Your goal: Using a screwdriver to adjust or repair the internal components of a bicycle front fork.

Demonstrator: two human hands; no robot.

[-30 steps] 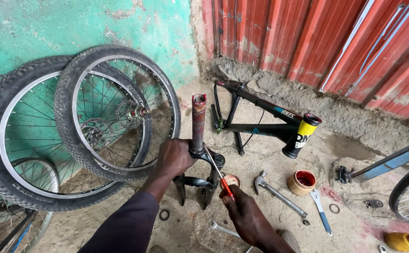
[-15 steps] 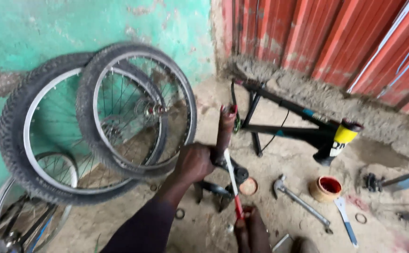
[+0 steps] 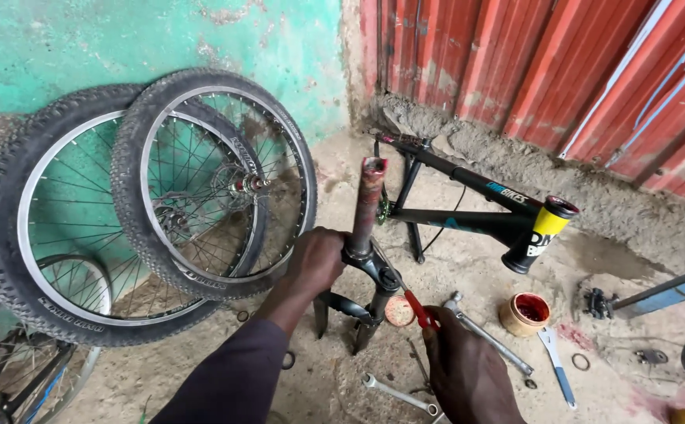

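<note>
From the head view, the left hand (image 3: pixel 316 263) is wrapped tight around the crown of a black bicycle fork (image 3: pixel 366 267) whose rusty reddish steerer tube stands upright and whose legs rest on the sandy ground (image 3: pixel 468 259). The right hand (image 3: pixel 468 369), just to the right of the fork and lower in the picture, is closed around the red handle of a slim screwdriver (image 3: pixel 405 290); its metal shaft slants up to the fork crown, where the tip touches.

Behind the fork and to its right, a black bicycle frame with a yellow head tube (image 3: pixel 476 208) lies near the foot of a red corrugated metal wall (image 3: pixel 562 71). To the left of the fork, two knobby-tyred spoked wheels (image 3: pixel 146 204) lean overlapping against a green plastered wall (image 3: pixel 122 39). Just right of the fork's legs lies a long grey metal wrench (image 3: pixel 487 334), and beyond it a small round tin of red grease (image 3: pixel 524 312). A silver spanner (image 3: pixel 397 392) lies on the ground below the fork, near the right hand.
</note>
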